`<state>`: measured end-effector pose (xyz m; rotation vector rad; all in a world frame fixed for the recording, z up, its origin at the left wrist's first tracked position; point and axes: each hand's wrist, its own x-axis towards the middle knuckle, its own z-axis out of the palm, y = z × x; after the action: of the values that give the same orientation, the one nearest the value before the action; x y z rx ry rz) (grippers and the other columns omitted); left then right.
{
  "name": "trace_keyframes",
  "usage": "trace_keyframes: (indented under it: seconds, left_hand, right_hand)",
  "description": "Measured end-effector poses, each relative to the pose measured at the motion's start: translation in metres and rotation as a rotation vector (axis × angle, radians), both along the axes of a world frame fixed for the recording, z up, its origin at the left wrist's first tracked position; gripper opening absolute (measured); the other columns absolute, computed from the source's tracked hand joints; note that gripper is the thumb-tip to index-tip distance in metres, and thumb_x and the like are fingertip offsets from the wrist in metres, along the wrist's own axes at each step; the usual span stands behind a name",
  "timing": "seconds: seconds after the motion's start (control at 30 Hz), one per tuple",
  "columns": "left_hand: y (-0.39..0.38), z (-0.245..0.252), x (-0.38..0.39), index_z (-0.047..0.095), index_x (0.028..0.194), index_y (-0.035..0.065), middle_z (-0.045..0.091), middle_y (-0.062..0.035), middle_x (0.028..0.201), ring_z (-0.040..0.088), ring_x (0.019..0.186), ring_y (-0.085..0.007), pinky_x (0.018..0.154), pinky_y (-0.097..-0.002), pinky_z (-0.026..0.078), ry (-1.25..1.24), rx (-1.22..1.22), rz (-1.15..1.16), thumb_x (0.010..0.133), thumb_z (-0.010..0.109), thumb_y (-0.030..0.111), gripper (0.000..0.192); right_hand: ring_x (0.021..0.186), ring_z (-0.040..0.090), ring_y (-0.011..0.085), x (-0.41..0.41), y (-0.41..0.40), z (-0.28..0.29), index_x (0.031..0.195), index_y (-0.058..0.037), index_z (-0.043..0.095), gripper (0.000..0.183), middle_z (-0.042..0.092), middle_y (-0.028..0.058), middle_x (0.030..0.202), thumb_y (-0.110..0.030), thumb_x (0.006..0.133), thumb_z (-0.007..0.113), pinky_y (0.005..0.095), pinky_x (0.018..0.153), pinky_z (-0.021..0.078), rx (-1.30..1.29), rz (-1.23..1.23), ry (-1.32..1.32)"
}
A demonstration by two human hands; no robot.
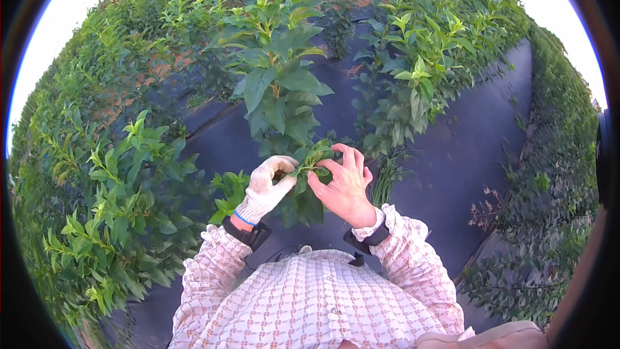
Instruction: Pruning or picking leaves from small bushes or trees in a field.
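Note:
A leafy green shoot [311, 159] rises from a plant right in front of my body. My left hand [264, 185], in a pale knit glove with a blue edge at the cuff, pinches the shoot's left side between thumb and fingers. From the right, my bare right hand [346, 185] brings thumb and index finger around the small leaves at the tip, with the other fingers raised. Larger leaves [307, 206] hang below both hands. The stem under the tip is mostly hidden by foliage.
Just beyond my hands stands a tall leafy plant [278, 58]. Bushy plants [121, 194] crowd the left, and another leafy plant [411, 68] grows at the right. Dark ground sheeting [455, 155] covers the soil. Long grass [387, 174] sprouts beside my right hand.

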<state>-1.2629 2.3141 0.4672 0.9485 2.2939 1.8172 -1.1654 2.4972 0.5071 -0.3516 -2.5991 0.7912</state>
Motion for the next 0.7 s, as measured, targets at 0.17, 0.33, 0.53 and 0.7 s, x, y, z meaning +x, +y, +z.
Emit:
trace_keyframes:
  seconds: [0.17,0.33,0.53,0.7]
  left_hand:
    - [0.006,-0.004,-0.006,0.064,0.099,0.0012,0.071,-0.0042,0.1,0.065,0.085,-0.0116,0.081,-0.0284,0.056,-0.121,-0.011,-0.031,0.082,0.079,0.005,0.023]
    - [0.01,-0.009,-0.014,0.061,0.1,0.004,0.062,0.0024,0.092,0.056,0.083,-0.007,0.076,-0.0258,0.05,-0.197,-0.03,-0.092,0.083,0.077,0.002,0.023]
    - [0.011,-0.009,-0.013,0.063,0.096,0.0021,0.068,-0.002,0.098,0.063,0.087,-0.0092,0.082,-0.0279,0.055,-0.172,0.04,-0.172,0.083,0.078,0.003,0.019]
    - [0.019,-0.011,-0.01,0.063,0.097,0.0018,0.068,-0.0028,0.101,0.063,0.09,-0.0099,0.083,-0.0281,0.054,-0.156,0.036,-0.206,0.083,0.077,0.001,0.02]
  right_hand:
    - [0.135,0.047,0.0278,-0.014,-0.005,-0.003,0.11,-0.0124,0.08,0.035,0.057,0.0045,0.137,-0.038,0.086,0.076,0.0565,0.107,0.0374,-0.135,0.017,-0.023]
    - [0.104,0.069,0.0229,-0.04,-0.003,-0.029,0.111,-0.006,0.08,0.038,0.069,0.009,0.117,-0.037,0.089,0.081,0.0346,0.09,0.052,-0.769,-0.012,0.004]
    - [0.083,0.066,0.0101,-0.034,0.005,-0.035,0.114,0.0048,0.075,0.033,0.075,0.0077,0.098,-0.015,0.088,0.083,0.0251,0.074,0.0525,-1.145,-0.017,0.028]
    - [0.078,0.064,0.0079,-0.028,0.008,-0.026,0.112,0.0066,0.075,0.025,0.075,0.0062,0.093,-0.003,0.09,0.079,0.0225,0.07,0.0514,-1.16,-0.061,0.084]
